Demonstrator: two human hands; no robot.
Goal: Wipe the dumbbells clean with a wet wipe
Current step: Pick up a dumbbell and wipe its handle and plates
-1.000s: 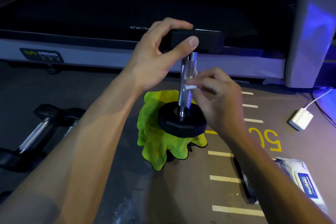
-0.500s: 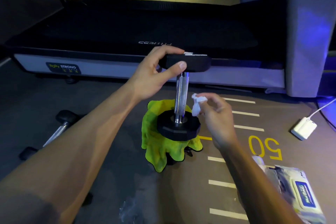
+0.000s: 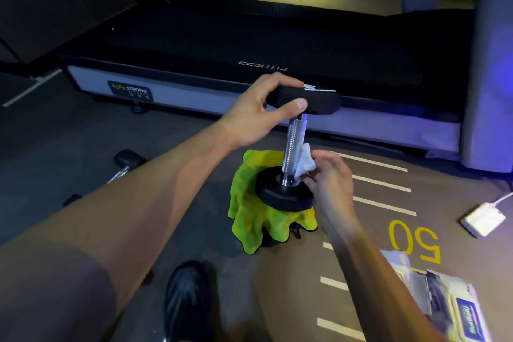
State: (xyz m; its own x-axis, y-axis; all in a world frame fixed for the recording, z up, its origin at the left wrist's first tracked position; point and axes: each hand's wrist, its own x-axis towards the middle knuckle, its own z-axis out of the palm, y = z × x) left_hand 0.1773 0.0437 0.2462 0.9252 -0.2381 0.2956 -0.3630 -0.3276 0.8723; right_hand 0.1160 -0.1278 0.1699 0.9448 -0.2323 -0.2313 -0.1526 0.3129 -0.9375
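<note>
Upright on a crumpled lime-green microfibre cloth (image 3: 251, 219) stands the black hex-headed dumbbell with a knurled chrome handle (image 3: 294, 144), its lower head resting on the cloth and its upper head raised toward the camera. The left hand (image 3: 249, 116) grips that upper head, thumb curled under the near edge and fingers (image 3: 280, 81) curled over the top, steadying the weight. The right hand (image 3: 330, 183) pinches a bunched white wet wipe (image 3: 305, 161) between thumb and fingertips and presses it against the handle just above the lower head. A second ago the wipe sat around mid-handle; it has since slid down to the base, so the shaft has likely had one full pass, with the heads probably yet to be wiped. Well to the left, a second black dumbbell (image 3: 126, 165) lies on the grey gym floor (image 3: 83, 147), seemingly waiting its turn. Near the bottom right lies the yellow wet-wipe packet (image 3: 458, 311), with a white power adapter (image 3: 483, 219) farther right. Behind everything runs a black treadmill deck (image 3: 277, 36); a black shoe (image 3: 188, 300) shows at the bottom.
</note>
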